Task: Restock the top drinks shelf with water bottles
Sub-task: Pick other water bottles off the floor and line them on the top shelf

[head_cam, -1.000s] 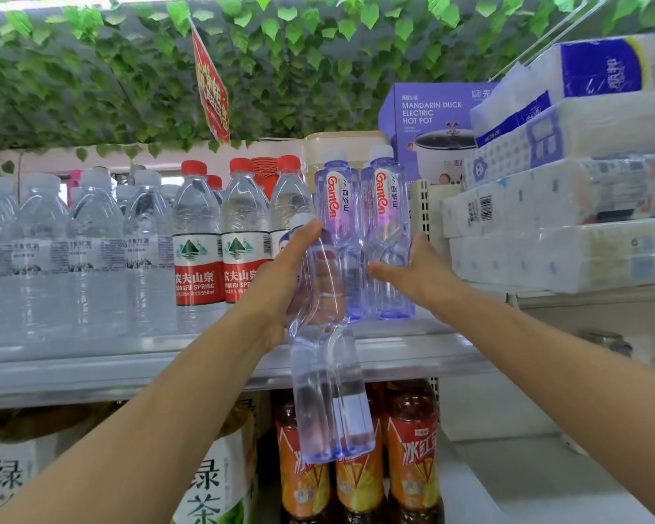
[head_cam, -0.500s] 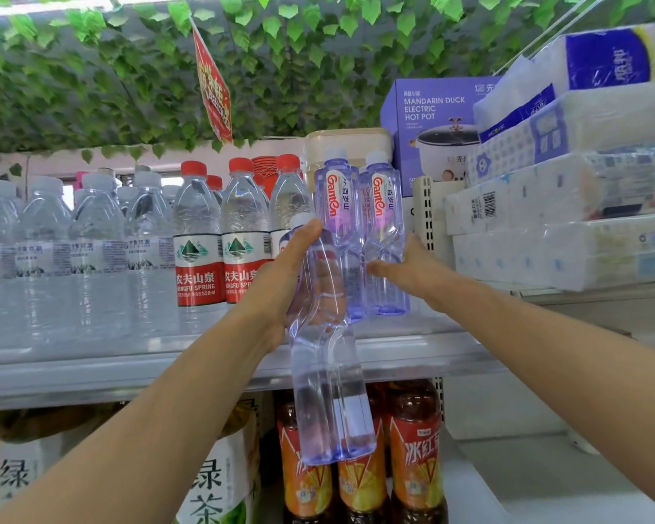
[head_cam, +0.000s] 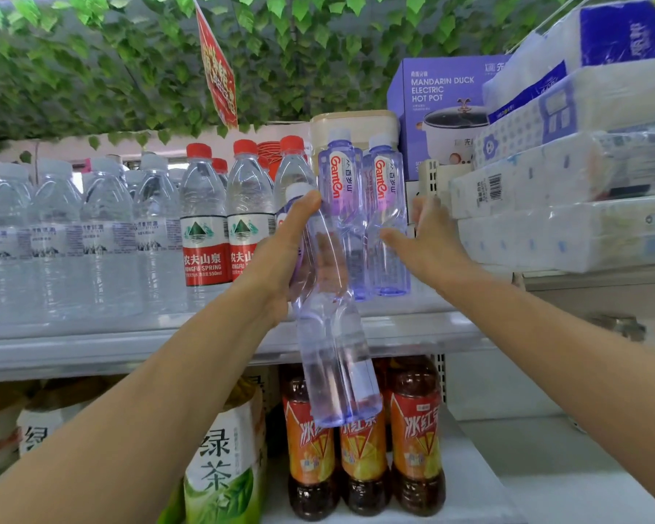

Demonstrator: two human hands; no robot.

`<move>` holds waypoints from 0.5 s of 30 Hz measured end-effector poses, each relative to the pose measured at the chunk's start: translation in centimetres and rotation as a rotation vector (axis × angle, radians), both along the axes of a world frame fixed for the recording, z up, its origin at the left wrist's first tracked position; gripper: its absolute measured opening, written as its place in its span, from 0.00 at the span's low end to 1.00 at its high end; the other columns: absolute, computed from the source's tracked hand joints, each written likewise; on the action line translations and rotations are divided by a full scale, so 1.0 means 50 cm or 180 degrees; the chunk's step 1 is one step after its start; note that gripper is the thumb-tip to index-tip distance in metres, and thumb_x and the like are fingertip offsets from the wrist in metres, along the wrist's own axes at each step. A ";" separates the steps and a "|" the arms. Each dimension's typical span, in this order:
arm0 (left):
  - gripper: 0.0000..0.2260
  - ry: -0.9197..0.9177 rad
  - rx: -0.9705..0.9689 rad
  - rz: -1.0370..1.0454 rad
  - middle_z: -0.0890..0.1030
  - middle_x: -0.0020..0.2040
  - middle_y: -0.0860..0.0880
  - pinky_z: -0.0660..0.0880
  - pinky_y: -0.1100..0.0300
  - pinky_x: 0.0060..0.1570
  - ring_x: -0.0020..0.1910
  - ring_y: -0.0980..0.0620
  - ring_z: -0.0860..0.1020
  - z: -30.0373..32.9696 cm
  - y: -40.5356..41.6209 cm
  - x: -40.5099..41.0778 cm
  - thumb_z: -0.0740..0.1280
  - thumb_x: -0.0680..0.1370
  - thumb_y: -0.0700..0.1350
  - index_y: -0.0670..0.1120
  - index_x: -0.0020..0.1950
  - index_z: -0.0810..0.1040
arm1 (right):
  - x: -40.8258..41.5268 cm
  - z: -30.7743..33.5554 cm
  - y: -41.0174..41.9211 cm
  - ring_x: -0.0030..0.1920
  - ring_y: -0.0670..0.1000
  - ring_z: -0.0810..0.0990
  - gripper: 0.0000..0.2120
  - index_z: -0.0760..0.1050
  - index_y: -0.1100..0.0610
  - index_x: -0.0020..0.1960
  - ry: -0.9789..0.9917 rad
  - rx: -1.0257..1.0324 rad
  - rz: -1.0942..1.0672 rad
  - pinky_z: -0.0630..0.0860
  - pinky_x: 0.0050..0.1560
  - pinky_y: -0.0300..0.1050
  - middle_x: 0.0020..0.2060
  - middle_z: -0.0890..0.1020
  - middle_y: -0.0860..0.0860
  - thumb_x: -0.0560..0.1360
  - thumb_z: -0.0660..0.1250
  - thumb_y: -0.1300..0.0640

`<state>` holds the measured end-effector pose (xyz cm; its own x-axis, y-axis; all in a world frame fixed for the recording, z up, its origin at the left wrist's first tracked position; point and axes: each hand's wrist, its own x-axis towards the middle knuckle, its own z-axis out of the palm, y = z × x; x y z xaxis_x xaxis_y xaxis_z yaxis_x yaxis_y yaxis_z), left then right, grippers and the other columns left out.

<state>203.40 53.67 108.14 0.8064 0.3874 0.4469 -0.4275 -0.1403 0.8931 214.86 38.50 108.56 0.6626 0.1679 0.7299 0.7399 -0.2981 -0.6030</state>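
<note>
My left hand (head_cam: 280, 259) grips two clear purple-tinted water bottles (head_cam: 333, 357) near their tops; they hang tilted down in front of the top shelf's edge (head_cam: 129, 346). Two Ganten bottles (head_cam: 360, 221) of the same kind stand upright on the top shelf, just behind. My right hand (head_cam: 428, 240) is held open beside the right Ganten bottle, fingers straight, thumb just off it. Whether the fingers touch the bottle cannot be told.
Red-capped Nongfu Spring bottles (head_cam: 205, 228) and white-capped water bottles (head_cam: 72, 228) fill the shelf's left. Tissue packs (head_cam: 568, 191) and a purple hot pot box (head_cam: 439, 107) crowd the right. Below stand iced tea bottles (head_cam: 413, 429) and green tea (head_cam: 224, 459).
My right hand has let go of the right Ganten bottle and drawn back to the right with its fingers spread. The left hand with its bottles has barely moved.
</note>
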 end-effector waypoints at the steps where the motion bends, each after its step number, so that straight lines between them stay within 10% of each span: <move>1: 0.32 -0.0025 0.0015 0.0022 0.81 0.46 0.41 0.76 0.48 0.53 0.45 0.42 0.75 0.004 -0.005 -0.003 0.71 0.61 0.71 0.45 0.48 0.81 | -0.032 -0.005 -0.003 0.53 0.50 0.77 0.20 0.68 0.56 0.62 -0.0101 0.0159 0.0286 0.76 0.53 0.41 0.53 0.76 0.50 0.77 0.69 0.46; 7: 0.20 -0.0236 -0.0577 -0.0077 0.85 0.37 0.44 0.82 0.54 0.40 0.34 0.48 0.84 0.057 -0.035 -0.014 0.73 0.71 0.62 0.45 0.40 0.85 | -0.175 -0.055 0.017 0.51 0.44 0.76 0.43 0.60 0.53 0.69 -0.0034 -0.1391 0.1069 0.71 0.47 0.40 0.53 0.73 0.39 0.65 0.73 0.32; 11: 0.36 -0.0268 -0.0511 0.0157 0.81 0.59 0.34 0.77 0.40 0.60 0.58 0.34 0.80 0.090 -0.048 -0.025 0.68 0.69 0.72 0.41 0.58 0.79 | -0.167 -0.043 0.020 0.50 0.51 0.81 0.34 0.63 0.54 0.64 0.0031 -0.0935 0.0993 0.79 0.52 0.52 0.53 0.80 0.49 0.67 0.78 0.45; 15: 0.37 -0.0310 -0.0510 -0.0186 0.86 0.52 0.42 0.82 0.47 0.51 0.52 0.44 0.84 0.099 -0.033 -0.024 0.50 0.76 0.73 0.45 0.59 0.81 | -0.130 -0.025 -0.001 0.41 0.42 0.84 0.24 0.72 0.53 0.61 0.0570 -0.0146 0.1817 0.83 0.43 0.43 0.47 0.85 0.46 0.69 0.77 0.58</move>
<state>202.21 52.02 113.11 0.7856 0.4136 0.4602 -0.5162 0.0279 0.8560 208.35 38.46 107.31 0.5703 0.5623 0.5988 0.6789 0.0878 -0.7290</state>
